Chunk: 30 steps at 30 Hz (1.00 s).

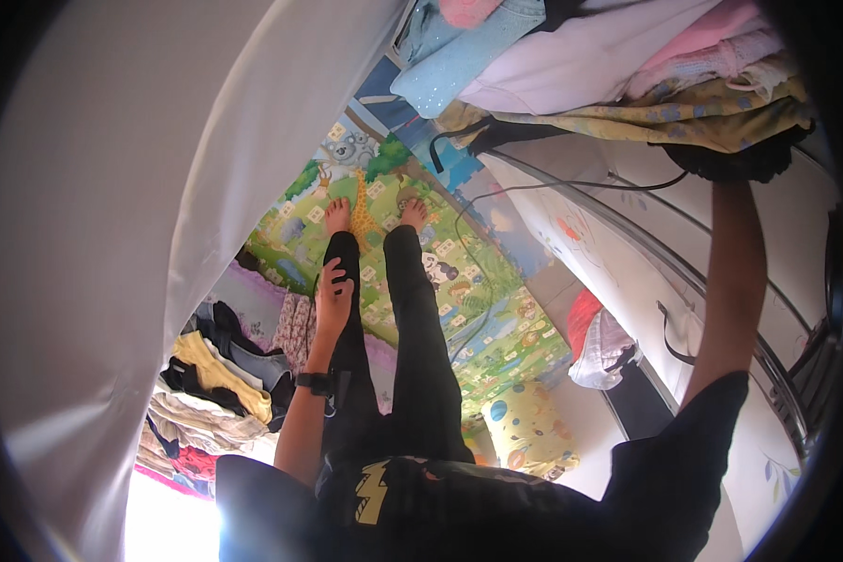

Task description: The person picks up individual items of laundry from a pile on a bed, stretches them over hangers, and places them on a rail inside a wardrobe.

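Note:
My left hand [334,289] hangs in front of my left trouser leg [351,337], fingers apart and slightly bent, nothing visible in it. A black band [314,383] circles that wrist. My right arm [734,267] stretches up to hanging clothes, where the hand itself is hidden behind black frilled cloth [737,158]. Over that hangs a yellowish patterned garment [674,123]. Beside it are a pale pink garment [548,63] and a light blue one with sparkling dots [442,77]. Whether my right hand grips any of them is not visible.
A pale curtain-like sheet [98,211] covers the left. Folded clothes [218,379] are piled beside it. Below lies a play mat with printed animals [379,260], crossed by a dark cable [488,295]. A metal rail [646,232], a patterned yellow pillow [527,428] and red and white cloths [597,351] are at right.

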### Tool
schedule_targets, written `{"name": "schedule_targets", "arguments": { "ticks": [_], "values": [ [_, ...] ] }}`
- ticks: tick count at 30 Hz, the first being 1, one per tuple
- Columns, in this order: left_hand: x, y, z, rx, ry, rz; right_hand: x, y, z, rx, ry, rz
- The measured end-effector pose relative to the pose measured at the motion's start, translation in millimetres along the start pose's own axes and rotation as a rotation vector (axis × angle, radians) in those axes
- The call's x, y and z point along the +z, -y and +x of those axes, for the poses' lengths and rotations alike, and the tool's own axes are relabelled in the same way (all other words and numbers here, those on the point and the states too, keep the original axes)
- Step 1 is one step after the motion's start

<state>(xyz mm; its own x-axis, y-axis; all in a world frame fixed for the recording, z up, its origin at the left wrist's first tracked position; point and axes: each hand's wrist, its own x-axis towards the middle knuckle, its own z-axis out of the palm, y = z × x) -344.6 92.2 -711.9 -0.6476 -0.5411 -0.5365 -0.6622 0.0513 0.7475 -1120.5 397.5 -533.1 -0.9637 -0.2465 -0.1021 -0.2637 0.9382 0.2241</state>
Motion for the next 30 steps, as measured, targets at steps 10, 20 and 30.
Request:
{"name": "schedule_targets", "arguments": {
  "ticks": [10, 20, 30],
  "values": [
    [-11.0, 31.8, -86.7, -0.403, -0.165, -0.429, -41.5, 38.1, 8.0, -0.157, -0.026, -0.032],
    [-40.9, 42.2, -164.8, -0.508, -0.407, -0.677, 100.5, 302.4, -368.0, -0.459, 0.181, 0.691],
    [-107.0, 60.7, -283.9, -0.314, -0.339, -0.926, 33.5, 384.4, -649.4, -0.679, 1.907, 0.844]
  ]
}}
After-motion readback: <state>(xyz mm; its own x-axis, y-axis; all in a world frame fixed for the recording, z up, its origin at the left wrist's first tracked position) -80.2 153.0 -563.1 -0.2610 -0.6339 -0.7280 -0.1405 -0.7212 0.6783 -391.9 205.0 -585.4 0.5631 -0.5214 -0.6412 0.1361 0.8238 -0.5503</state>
